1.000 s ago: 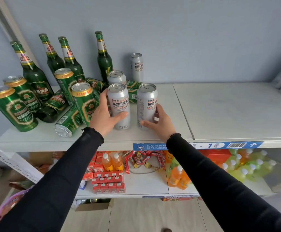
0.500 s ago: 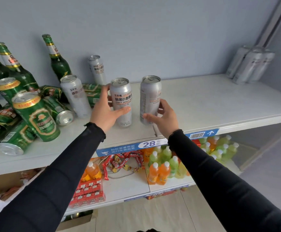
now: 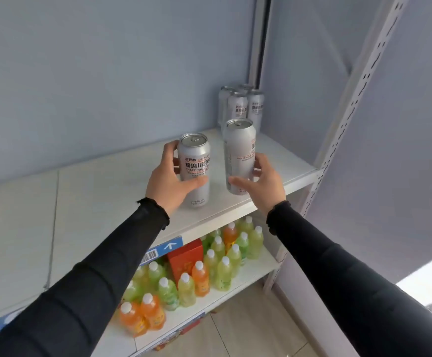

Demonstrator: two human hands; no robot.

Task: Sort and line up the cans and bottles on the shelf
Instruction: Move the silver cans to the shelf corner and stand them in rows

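Cans, silver, two in hand over the right end of the upper shelf (image 3: pixel 101 202). Left can (image 3: pixel 194 171) upright, long axis vertical with a slight lean, pull-tab top up, printed label facing the camera; base at or just above the shelf surface, contact not determinable. Right can (image 3: pixel 239 155) upright, top up, label turned to the right, base near the shelf's front edge; contact likewise unclear. Both cans close beside each other, narrow gap between, not touching.

Left hand (image 3: pixel 167 184) wrapped round the left can from its left side, thumb across the lower front, fingers behind; grip closed firmly on the can. Right hand (image 3: pixel 263 182) cupped round the right can from the right, thumb at the lower front, fingers partly hidden behind; grip closed on that can. Both forearms in black sleeves, extended forward and upward, wrists roughly level.

Group of four similar silver cans (image 3: pixel 240 106) standing upright in the back right corner, packed together, behind the right can. Open shelf surface between that group and the held cans, and wide bare run to the left. Perforated upright post (image 3: pixel 359 81) bounding the right end. Lower shelf (image 3: pixel 258 269) stocked with small green and orange bottles (image 3: pixel 209 269) and a red box (image 3: pixel 184 258).
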